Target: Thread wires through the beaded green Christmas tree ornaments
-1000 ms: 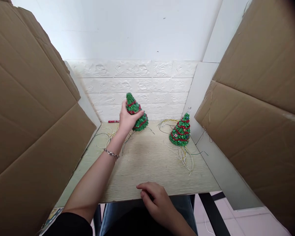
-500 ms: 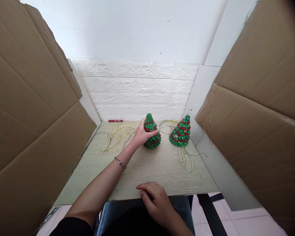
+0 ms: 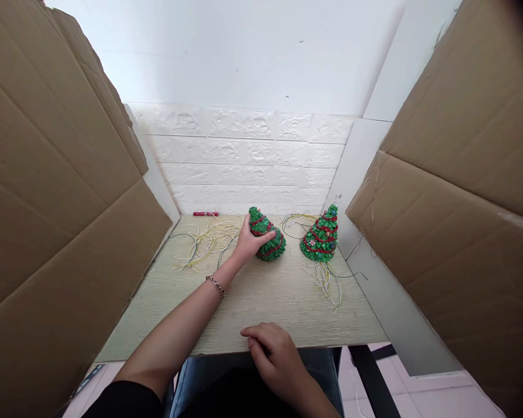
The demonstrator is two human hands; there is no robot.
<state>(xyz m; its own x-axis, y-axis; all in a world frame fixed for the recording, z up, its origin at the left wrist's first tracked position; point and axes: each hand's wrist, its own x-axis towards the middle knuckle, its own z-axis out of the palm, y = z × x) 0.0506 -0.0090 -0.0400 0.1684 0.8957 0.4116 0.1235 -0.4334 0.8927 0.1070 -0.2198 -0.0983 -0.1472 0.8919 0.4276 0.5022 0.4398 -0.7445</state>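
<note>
My left hand (image 3: 249, 240) is wrapped round the middle of a small green Christmas tree (image 3: 273, 251) with red garland. The tree leans to the left, its top toward my fingers. Part of its left side is hidden behind the hand. At the front edge of the table rests my right hand (image 3: 273, 351), with its index finger stretched out to the left and a gap between it and the thumb. Nothing shows in that hand; its other fingers are mostly hidden. A second Christmas tree (image 3: 320, 239), with small ornaments and a clear star on top, stands upright on the right.
Loose yellow and white wires (image 3: 209, 241) lie on the left of the table (image 3: 287, 307). More wires (image 3: 329, 287) spread before the second tree, and a wire coil (image 3: 294, 217) lies behind. A red pen-like stick (image 3: 206, 213) is by the wall. Cardboard panels (image 3: 65, 232) flank both sides.
The tree in my left hand has tipped over to the left, from upright to leaning. My right hand and the second tree stay where they were.
</note>
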